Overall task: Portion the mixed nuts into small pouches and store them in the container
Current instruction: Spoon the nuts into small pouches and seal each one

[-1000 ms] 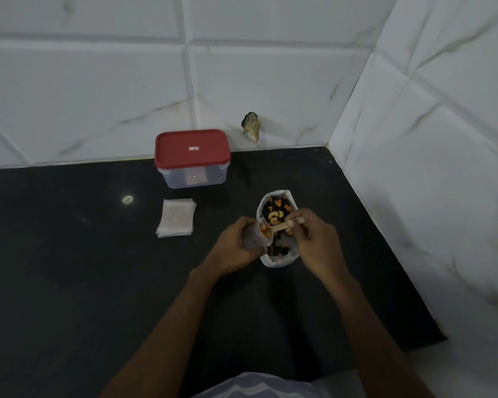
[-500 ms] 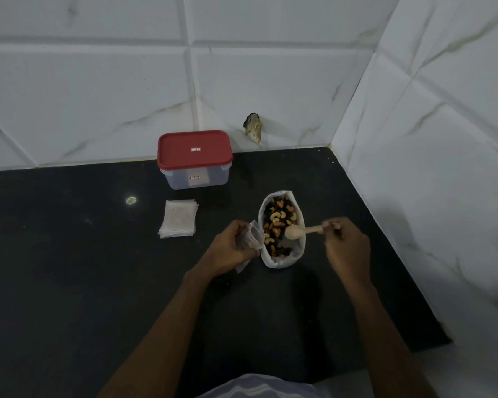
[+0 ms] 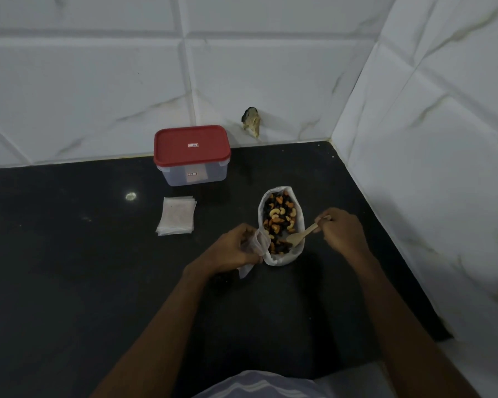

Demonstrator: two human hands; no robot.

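Mixed nuts [image 3: 279, 216] lie in an open white bag [image 3: 274, 260] on the black counter [image 3: 69, 282], between the two hands, and that is where I am watching.

Closest to the camera I see a strip of striped cloth [image 3: 256, 383] at the bottom edge, with both bare forearms reaching forward over it. The hands are apart, one on each side of the bag. The left hand [image 3: 230, 248] has its fingers curled round a small clear pouch [image 3: 256, 243], with the pouch's mouth right against the bag's near left rim and its tail hanging below the palm. I cannot tell from here whether anything is inside it. The right hand [image 3: 342, 229] pinches the end of a wooden spoon [image 3: 302, 235] between thumb and fingertips. The spoon slants down to the left and its bowl sits at the near right of the bag, among the nuts. I cannot make out whether the bowl is loaded.

Farther back and to the left, a stack of flat pouches [image 3: 177, 215] lies on the counter, well apart from the bag. Beyond it stands the clear container [image 3: 194, 176] with its red lid [image 3: 191, 145] on, close to the white marbled wall tiles [image 3: 98, 96]. A chipped brown patch [image 3: 252, 122] marks the wall to the container's right.
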